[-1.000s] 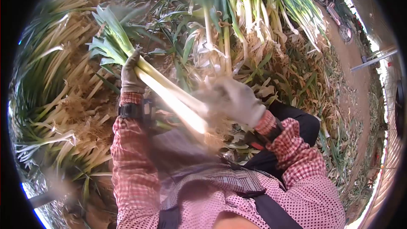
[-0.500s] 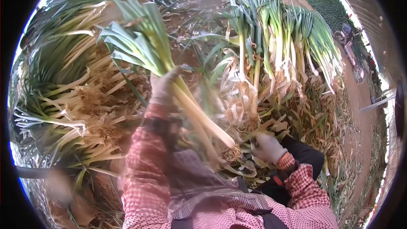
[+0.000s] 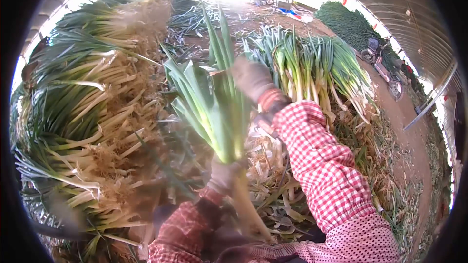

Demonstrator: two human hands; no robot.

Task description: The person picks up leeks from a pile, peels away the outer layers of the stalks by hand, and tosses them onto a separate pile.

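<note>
Near the middle of the head view, my gloved left hand [image 3: 225, 174] is wrapped round the pale stems of a bunch of leeks [image 3: 219, 122]. The green leaves fan upward and the white ends point down toward my lap. My gloved right hand [image 3: 253, 79] is up beside the leaves, at their right edge. It is blurred by motion, and its fingers cannot be made out, nor whether they hold a leaf.
A long pile of leeks [image 3: 92, 112] lies on the left, roots inward. More bunches [image 3: 312, 63] stand at the right over dry leaf litter. Behind them are a green heap [image 3: 346, 24] and a parked motorbike [image 3: 385, 73]. A curved roof arches over the right side.
My right hand has risen from near my lap to the leaves. My left hand has moved lower and right with the bunch, now more upright. The view has tilted up.
</note>
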